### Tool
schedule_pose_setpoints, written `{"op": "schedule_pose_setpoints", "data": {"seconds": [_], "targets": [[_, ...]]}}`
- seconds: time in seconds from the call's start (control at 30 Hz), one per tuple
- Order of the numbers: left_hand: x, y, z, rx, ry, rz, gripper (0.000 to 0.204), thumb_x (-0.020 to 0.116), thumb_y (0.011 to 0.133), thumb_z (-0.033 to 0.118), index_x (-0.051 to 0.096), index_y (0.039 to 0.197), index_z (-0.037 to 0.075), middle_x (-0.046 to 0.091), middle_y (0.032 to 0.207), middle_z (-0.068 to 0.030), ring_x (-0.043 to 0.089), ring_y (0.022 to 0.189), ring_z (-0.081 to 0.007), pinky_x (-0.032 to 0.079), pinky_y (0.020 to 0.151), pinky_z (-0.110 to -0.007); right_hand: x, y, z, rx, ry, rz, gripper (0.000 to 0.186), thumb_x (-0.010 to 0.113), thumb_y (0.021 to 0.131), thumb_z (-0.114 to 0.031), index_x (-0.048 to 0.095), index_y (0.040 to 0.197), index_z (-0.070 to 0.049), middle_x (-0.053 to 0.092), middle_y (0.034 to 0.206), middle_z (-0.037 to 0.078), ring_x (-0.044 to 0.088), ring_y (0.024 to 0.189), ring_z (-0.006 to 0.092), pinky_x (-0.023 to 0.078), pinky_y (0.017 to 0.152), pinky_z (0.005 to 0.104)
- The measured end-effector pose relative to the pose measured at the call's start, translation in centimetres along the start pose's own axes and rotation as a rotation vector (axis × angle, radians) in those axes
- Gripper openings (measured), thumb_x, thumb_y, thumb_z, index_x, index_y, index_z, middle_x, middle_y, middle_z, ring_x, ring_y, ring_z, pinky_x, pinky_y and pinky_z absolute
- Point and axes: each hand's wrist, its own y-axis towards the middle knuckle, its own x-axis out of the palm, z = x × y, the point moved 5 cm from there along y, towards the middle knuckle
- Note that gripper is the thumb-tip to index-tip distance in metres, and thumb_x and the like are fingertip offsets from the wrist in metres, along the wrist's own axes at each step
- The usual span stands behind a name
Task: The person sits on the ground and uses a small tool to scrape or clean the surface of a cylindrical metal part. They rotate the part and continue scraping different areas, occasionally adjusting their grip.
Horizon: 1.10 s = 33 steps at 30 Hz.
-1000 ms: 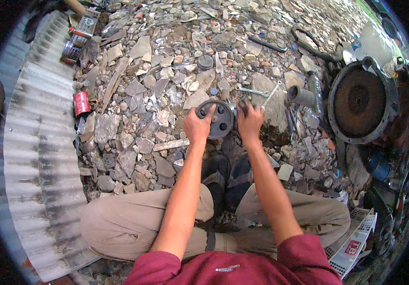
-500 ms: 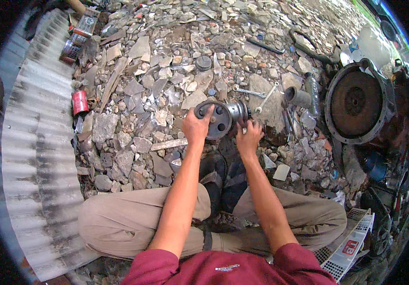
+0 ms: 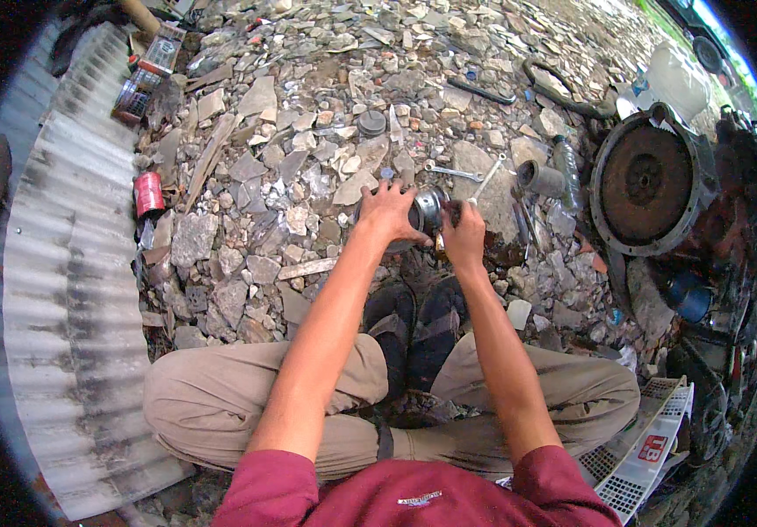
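A metal pump (image 3: 428, 204) with a round dark pulley on its left end is held just beyond my shoes, above the stones. My left hand (image 3: 387, 215) lies over the pulley from above, fingers bent round its far edge and thumb toward the pump's body; it covers most of the pulley. My right hand (image 3: 464, 233) is closed at the pump's right end with its fingers curled; what lies under the fingertips is hidden. Just beyond are two combination wrenches, one lying crosswise (image 3: 453, 172) and one slanted (image 3: 487, 178) on a flat stone.
Rubble covers the ground. To the right stand a large round metal housing (image 3: 646, 184), a plastic bottle (image 3: 565, 171) and a short dark pipe piece (image 3: 540, 179). A corrugated sheet (image 3: 80, 281) runs along the left, near a red can (image 3: 148, 194). A white plastic crate (image 3: 642, 448) sits by my right knee.
My left hand has shifted from gripping the pulley's left side to lying over its top. The pulley has turned away from view, and my right hand has closed at the pump's end.
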Motion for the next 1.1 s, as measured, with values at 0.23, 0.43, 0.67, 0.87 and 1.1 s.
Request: {"op": "schedule_pose_setpoints", "data": {"seconds": [0.23, 0.43, 0.67, 0.87, 1.1], "targets": [[1.5, -0.2, 0.8, 0.051, 0.100, 0.146, 0.101, 0.084, 0.055, 0.064, 0.054, 0.139, 0.016, 0.050, 0.143, -0.0140, 0.042, 0.136, -0.0357, 0.031, 0.108, -0.064, 3.8, 3.1, 0.2, -0.135, -0.191, -0.041, 0.022, 0.067, 0.084, -0.013, 0.063, 0.101, 0.001, 0.060, 0.094, 0.023, 0.060, 0.093, 0.0436, 0.049, 0.081, 0.0512], [1.7, -1.1, -0.3, -0.070, 0.021, 0.317, 0.091, 0.083, 0.056, 0.061, 0.059, 0.130, 0.013, 0.057, 0.131, -0.0133, 0.049, 0.127, -0.0332, 0.034, 0.103, -0.061, 3.8, 1.7, -0.7, -0.204, -0.171, -0.022, 0.022, 0.067, 0.082, -0.014, 0.067, 0.102, -0.004, 0.060, 0.095, 0.021, 0.057, 0.094, 0.0405, 0.047, 0.081, 0.0497], [1.4, -0.7, 0.5, -0.013, 0.024, 0.325, 0.089, 0.082, 0.057, 0.061, 0.061, 0.129, 0.013, 0.056, 0.134, -0.0139, 0.049, 0.127, -0.0335, 0.034, 0.102, -0.058, 4.8, 3.7, 0.4, -0.235, -0.338, 0.019, 0.028, 0.070, 0.080, -0.015, 0.070, 0.107, -0.009, 0.062, 0.100, 0.017, 0.058, 0.098, 0.0380, 0.046, 0.086, 0.0501], [1.1, -0.8, 0.2, -0.113, -0.033, 0.312, 0.088, 0.082, 0.058, 0.060, 0.061, 0.129, 0.013, 0.056, 0.134, -0.0137, 0.048, 0.128, -0.0335, 0.033, 0.103, -0.059, 2.6, -0.4, 0.6, -0.274, -0.279, 0.038, 0.031, 0.071, 0.079, -0.017, 0.071, 0.109, -0.012, 0.062, 0.102, 0.015, 0.057, 0.101, 0.0366, 0.045, 0.087, 0.0518], [1.5, -0.7, 0.8, -0.055, -0.014, 0.344, 0.080, 0.079, 0.064, 0.060, 0.063, 0.126, 0.013, 0.058, 0.131, -0.0126, 0.049, 0.127, -0.0335, 0.035, 0.101, -0.060, 5.4, 4.6, 1.4, -0.205, -0.357, -0.046, 0.029, 0.072, 0.080, -0.022, 0.072, 0.108, -0.013, 0.063, 0.103, 0.015, 0.057, 0.103, 0.0373, 0.044, 0.087, 0.0525]]}}
